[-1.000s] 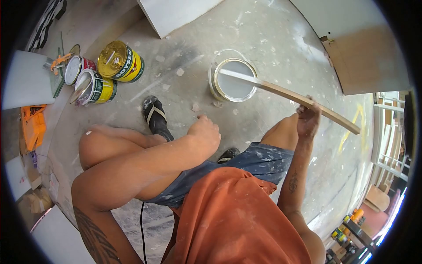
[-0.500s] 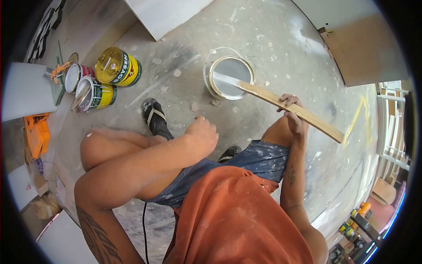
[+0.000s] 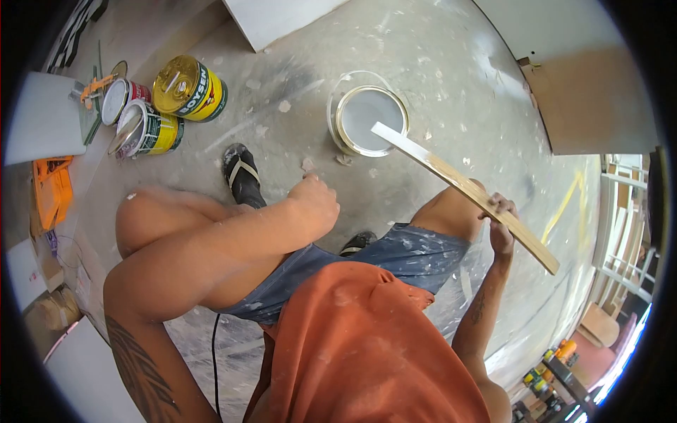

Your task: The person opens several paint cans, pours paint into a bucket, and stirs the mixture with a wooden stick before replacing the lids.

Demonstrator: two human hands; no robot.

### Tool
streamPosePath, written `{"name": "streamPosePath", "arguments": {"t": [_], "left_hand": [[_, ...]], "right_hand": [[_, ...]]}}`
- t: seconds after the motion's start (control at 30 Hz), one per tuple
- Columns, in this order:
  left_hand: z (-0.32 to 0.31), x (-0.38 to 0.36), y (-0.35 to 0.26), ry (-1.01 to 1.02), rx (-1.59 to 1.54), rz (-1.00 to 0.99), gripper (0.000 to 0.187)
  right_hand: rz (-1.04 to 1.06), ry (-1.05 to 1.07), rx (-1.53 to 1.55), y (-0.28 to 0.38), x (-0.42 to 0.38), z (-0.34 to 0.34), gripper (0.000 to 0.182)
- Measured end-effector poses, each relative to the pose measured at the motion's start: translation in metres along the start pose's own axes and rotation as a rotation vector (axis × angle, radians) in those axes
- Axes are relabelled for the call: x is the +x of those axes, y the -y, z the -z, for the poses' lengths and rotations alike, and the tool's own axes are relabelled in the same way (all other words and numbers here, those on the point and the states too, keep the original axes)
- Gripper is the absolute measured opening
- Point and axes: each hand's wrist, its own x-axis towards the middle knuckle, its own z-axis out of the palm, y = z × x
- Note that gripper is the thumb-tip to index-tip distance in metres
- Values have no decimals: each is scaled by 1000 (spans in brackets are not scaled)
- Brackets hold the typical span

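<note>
My right hand (image 3: 501, 211) grips a long flat wooden stick (image 3: 458, 182) toward its lower end. White paint coats the stick's far end, which is over the open paint can (image 3: 340, 137), above the pale grey paint (image 3: 370, 116) inside. The can stands on the floor in front of my feet, its wire handle lying to the left side. My left hand (image 3: 316, 201) is curled closed near my left knee, the forearm lying across my leg. Nothing shows in its fingers, though the palm side is hidden.
Paint tins, including a yellow-and-green one (image 3: 201, 95), stand left on the paint-spattered floor (image 3: 296, 63). An orange case (image 3: 53, 190) sits farther left. White panels (image 3: 275, 17) rise at the back. A brown-and-white board (image 3: 592, 92) is at the upper right. A black cord (image 3: 215, 366) runs beside me.
My right hand has moved right and downward in the view with the stick. The stick's painted end has shifted toward the can's right side and is raised. My left hand stays closed.
</note>
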Motion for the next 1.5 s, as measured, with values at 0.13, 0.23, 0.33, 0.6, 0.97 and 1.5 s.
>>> {"name": "streamPosePath", "arguments": {"t": [0.13, 0.23, 0.33, 0.6, 0.97, 1.5], "left_hand": [[-3, -1, 5, 4, 8, 9, 25], [3, -2, 8, 21, -9, 38, 25], [5, -4, 9, 27, -19, 52, 25], [-11, 9, -1, 58, -59, 40, 27], [-8, -7, -4, 7, -63, 105, 29], [-28, -13, -49, 303, 93, 202, 43]], "right_hand": [[-8, 26, 8, 16, -14, 24, 33], [22, -3, -21, 29, -22, 32, 33], [124, -12, -32, 37, -29, 45, 34], [198, -252, 263, 26, 5, -29, 31], [116, -584, 311, 1, -12, 19, 25], [835, 619, -320, 23, 203, -488, 38]]}}
